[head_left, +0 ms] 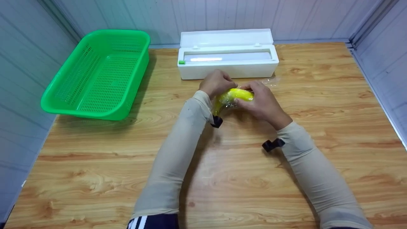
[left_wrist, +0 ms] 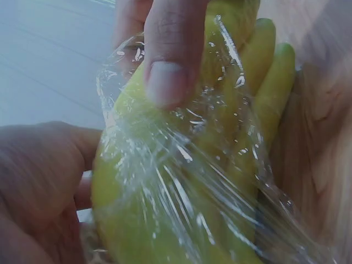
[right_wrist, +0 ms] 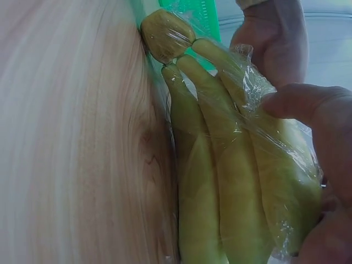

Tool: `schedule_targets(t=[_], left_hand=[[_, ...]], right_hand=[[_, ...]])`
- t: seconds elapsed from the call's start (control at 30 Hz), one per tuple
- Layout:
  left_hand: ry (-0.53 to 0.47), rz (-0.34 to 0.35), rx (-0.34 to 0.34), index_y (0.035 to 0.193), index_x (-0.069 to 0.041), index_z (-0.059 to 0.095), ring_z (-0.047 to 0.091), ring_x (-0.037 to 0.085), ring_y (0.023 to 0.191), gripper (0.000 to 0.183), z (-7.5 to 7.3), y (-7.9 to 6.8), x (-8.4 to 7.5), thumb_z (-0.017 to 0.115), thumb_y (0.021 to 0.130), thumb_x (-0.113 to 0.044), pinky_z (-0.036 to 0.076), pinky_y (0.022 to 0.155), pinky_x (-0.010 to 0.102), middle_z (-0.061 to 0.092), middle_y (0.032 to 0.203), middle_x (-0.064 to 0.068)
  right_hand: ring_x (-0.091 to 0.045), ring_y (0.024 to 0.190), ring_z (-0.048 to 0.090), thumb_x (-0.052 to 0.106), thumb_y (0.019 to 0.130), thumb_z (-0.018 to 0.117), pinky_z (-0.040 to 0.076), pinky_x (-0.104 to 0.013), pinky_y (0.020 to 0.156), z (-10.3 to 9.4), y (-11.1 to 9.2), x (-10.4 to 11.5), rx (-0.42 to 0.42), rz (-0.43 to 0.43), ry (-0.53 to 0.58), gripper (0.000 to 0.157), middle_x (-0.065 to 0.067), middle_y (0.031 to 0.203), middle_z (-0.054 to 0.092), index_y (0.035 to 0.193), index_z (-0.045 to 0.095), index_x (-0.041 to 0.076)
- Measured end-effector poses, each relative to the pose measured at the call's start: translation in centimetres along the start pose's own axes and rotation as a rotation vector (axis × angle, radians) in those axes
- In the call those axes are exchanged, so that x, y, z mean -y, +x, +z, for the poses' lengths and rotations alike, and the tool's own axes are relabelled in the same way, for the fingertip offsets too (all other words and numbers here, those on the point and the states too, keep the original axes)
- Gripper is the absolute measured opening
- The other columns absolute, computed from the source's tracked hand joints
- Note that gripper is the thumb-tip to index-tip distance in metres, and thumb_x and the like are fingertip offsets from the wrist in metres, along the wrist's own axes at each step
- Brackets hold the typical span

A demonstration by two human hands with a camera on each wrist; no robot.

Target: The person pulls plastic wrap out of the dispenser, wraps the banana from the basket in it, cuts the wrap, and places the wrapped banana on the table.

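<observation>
A bunch of yellow bananas (head_left: 240,94) lies under crinkled clear cling film (left_wrist: 181,159). Its brown crown (right_wrist: 166,36) points toward the basket, and the greenish tips (left_wrist: 283,52) lie at the other end. My right hand (head_left: 262,101) grips the tip end, its thumb (right_wrist: 294,103) pressed on the film and its fingers mostly hidden behind the fruit. My left hand (head_left: 217,83), fingers curled, pinches the film at the far edge of the bunch; its fingertips are partly hidden. In the left wrist view it touches the bananas from the left side.
Behind the hands stands a white cling film box (head_left: 229,70) with its lid (head_left: 226,37) raised and a green slider (head_left: 181,62) at the left. A loose bit of film (head_left: 270,81) lies by its right front. An openwork green basket (head_left: 133,95) sits at the left of the wooden table (head_left: 95,178).
</observation>
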State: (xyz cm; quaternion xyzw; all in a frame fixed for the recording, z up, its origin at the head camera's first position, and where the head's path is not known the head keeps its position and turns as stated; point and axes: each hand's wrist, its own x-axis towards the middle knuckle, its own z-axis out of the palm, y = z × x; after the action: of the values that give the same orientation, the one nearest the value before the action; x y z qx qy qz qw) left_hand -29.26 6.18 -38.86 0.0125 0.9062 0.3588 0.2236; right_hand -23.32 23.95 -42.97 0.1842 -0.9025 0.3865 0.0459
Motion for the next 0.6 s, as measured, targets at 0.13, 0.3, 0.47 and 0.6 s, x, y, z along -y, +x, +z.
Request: schedule_targets(t=[0.13,0.3,0.47,0.6], left_hand=[[0.071,0.056,-0.046,0.094,-0.023,0.071,0.054,0.012,0.086,0.014,0.3,0.2,-0.3,0.063,0.086,-0.032,0.043,0.073,0.026,0.062,0.093,-0.008],[0.185,0.193,-0.174,0.101,-0.023,0.069,0.053,0.009,0.081,0.018,1.1,0.1,0.3,0.056,0.091,-0.029,0.043,0.072,0.025,0.062,0.093,-0.011],[0.263,0.347,-0.341,0.102,-0.021,0.067,0.053,0.006,0.081,0.019,1.9,-0.1,1.1,0.052,0.093,-0.028,0.042,0.075,0.023,0.062,0.095,-0.010],[0.282,0.473,-0.464,0.101,-0.021,0.066,0.052,0.005,0.082,0.018,2.3,-0.4,1.8,0.051,0.093,-0.028,0.041,0.073,0.020,0.059,0.095,-0.010]], right_hand=[[-0.016,0.087,0.047,0.039,0.077,0.070,0.037,-0.032,0.072,-0.1,0.0,-0.1,-0.014,-0.016,-0.009,0.041,0.000,0.100,0.052,0.104,0.057,0.011],[-0.016,0.085,0.047,0.041,0.077,0.070,0.038,-0.031,0.070,-0.1,0.0,-0.2,-0.021,-0.009,-0.002,0.040,0.000,0.098,0.053,0.102,0.056,0.012],[-0.015,0.084,0.048,0.042,0.078,0.068,0.039,-0.031,0.069,-0.1,0.0,-0.3,-0.008,0.009,0.051,0.040,0.001,0.098,0.053,0.101,0.057,0.012],[-0.014,0.084,0.047,0.042,0.078,0.069,0.038,-0.031,0.069,0.1,0.1,-0.4,-0.019,0.018,0.094,0.037,0.003,0.096,0.053,0.099,0.058,0.014]])
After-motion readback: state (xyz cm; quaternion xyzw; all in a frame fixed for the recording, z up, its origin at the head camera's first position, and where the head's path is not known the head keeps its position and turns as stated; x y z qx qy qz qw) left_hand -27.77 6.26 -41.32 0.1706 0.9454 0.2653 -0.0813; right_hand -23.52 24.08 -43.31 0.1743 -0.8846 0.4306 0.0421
